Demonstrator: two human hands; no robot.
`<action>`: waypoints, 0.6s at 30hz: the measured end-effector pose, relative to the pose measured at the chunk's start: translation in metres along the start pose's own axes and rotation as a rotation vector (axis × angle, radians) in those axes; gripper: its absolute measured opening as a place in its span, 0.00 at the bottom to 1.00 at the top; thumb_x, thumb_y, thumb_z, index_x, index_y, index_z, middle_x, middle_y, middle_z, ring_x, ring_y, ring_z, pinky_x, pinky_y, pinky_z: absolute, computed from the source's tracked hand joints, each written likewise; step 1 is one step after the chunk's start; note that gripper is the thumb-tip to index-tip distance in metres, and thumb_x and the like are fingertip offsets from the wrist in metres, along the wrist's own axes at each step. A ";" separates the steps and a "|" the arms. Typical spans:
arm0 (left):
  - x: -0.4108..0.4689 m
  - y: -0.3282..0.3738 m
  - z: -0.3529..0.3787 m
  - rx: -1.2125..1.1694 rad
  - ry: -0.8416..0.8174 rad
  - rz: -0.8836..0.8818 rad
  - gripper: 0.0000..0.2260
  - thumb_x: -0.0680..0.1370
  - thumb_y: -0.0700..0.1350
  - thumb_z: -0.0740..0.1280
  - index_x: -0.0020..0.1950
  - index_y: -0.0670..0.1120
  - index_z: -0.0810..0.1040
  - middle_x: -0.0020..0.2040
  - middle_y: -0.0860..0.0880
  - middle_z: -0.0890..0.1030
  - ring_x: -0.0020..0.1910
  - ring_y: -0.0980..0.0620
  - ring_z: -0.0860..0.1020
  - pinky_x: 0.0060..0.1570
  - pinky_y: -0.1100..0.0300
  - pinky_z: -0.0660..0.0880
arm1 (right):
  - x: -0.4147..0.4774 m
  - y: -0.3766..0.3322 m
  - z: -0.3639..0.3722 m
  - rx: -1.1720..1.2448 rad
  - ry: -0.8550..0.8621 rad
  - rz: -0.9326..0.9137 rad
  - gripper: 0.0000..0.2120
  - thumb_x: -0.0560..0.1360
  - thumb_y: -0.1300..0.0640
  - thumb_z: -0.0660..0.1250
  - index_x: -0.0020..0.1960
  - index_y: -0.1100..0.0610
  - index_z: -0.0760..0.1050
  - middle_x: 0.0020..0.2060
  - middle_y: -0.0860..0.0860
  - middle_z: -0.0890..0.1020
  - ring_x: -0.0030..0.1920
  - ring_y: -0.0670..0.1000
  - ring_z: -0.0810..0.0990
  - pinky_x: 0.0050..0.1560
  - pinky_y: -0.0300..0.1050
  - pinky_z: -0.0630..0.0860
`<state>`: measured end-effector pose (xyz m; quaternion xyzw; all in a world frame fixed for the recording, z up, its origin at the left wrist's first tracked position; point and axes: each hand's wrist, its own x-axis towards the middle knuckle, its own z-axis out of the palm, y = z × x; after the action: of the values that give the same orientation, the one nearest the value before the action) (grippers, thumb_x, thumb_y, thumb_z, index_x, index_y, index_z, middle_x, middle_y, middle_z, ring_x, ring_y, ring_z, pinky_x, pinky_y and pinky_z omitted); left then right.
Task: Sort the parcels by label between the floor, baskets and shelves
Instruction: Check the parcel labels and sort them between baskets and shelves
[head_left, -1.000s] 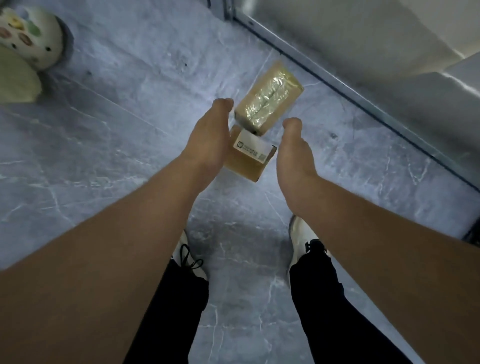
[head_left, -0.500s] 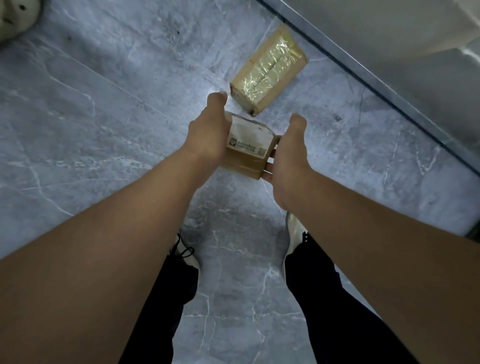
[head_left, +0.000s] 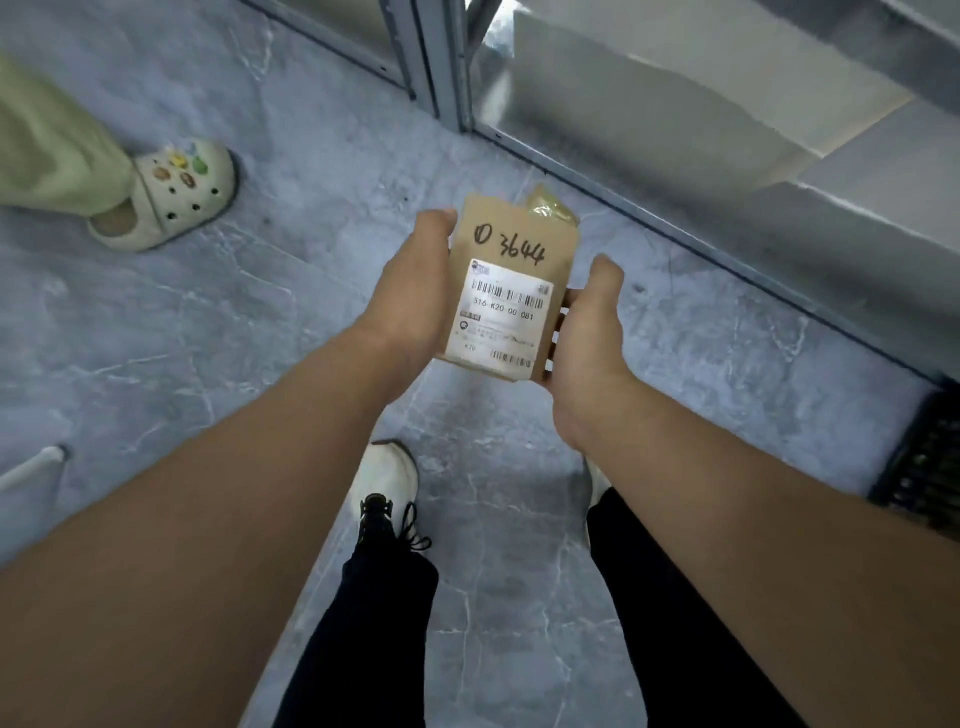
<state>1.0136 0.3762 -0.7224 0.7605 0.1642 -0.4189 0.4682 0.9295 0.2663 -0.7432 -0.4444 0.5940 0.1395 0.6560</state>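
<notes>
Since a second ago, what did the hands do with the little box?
The left hand and right hand took hold of the small parcel by its sides, raised it and tipped its label up toward the camera. The taped parcel stayed on the floor, now mostly hidden behind it.

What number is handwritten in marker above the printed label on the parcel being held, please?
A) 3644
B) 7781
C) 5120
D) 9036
A: the parcel, gripped between the left hand and right hand, shows 3644 in dark marker above its white label.
</notes>
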 end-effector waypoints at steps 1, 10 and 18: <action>-0.012 0.013 -0.006 0.000 -0.022 0.052 0.23 0.85 0.55 0.50 0.37 0.51 0.76 0.28 0.56 0.81 0.26 0.60 0.78 0.25 0.69 0.72 | -0.013 -0.009 0.001 0.003 0.000 -0.036 0.29 0.89 0.37 0.45 0.46 0.49 0.79 0.28 0.42 0.84 0.40 0.48 0.84 0.47 0.48 0.81; -0.113 0.131 -0.065 0.015 0.010 0.283 0.30 0.71 0.69 0.54 0.61 0.53 0.79 0.57 0.54 0.83 0.57 0.52 0.81 0.55 0.49 0.76 | -0.153 -0.103 0.018 0.172 -0.004 -0.352 0.24 0.89 0.37 0.47 0.49 0.38 0.79 0.38 0.40 0.89 0.42 0.42 0.87 0.49 0.45 0.82; -0.213 0.232 -0.116 0.020 -0.075 0.549 0.31 0.73 0.68 0.52 0.63 0.50 0.79 0.56 0.50 0.85 0.56 0.50 0.83 0.55 0.49 0.78 | -0.290 -0.182 0.037 0.256 0.039 -0.580 0.28 0.75 0.27 0.48 0.55 0.34 0.84 0.53 0.42 0.90 0.60 0.51 0.87 0.72 0.64 0.77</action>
<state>1.0920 0.3874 -0.3963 0.7651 -0.0698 -0.3059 0.5623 1.0089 0.2906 -0.4084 -0.5117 0.4679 -0.1377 0.7073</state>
